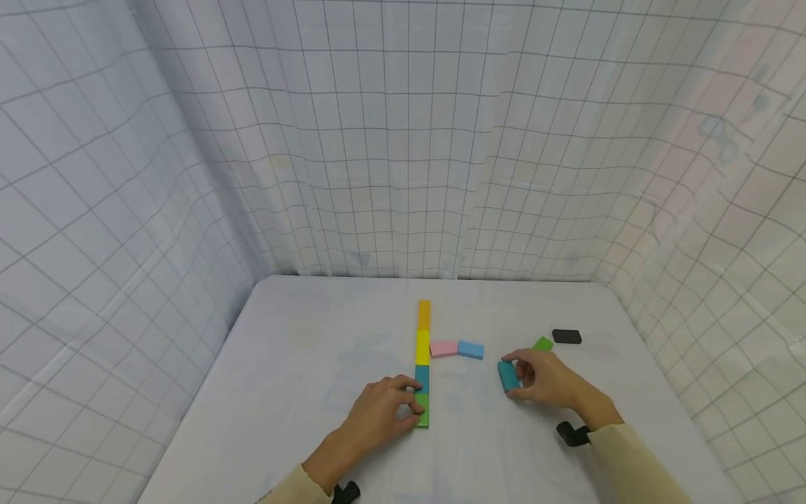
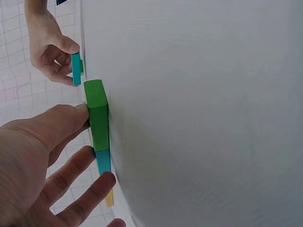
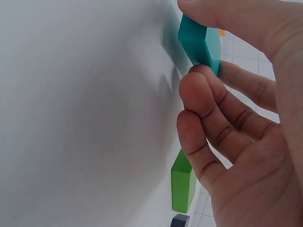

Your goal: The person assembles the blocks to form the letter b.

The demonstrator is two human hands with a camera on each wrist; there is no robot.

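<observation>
A straight row of blocks runs away from me: a green block [image 1: 424,413] nearest, then a teal block [image 1: 422,376], a yellow block [image 1: 422,348] and an orange block [image 1: 425,315]. My left hand [image 1: 380,411] rests against the row's left side. Its thumb and fingertips touch the green block, with other fingers by the teal one; the index fingertip is partly hidden in the left wrist view. Right of the row, my right hand [image 1: 543,378] pinches a second teal block [image 1: 508,376] between thumb and fingers. That block also shows in the right wrist view.
A pink block [image 1: 443,349] and a light blue block [image 1: 471,350] lie right of the row. Behind the right hand are another green block [image 1: 543,344], partly covered, and a black block [image 1: 567,337]. Gridded white curtains [image 1: 403,154] enclose the white table [image 1: 302,350].
</observation>
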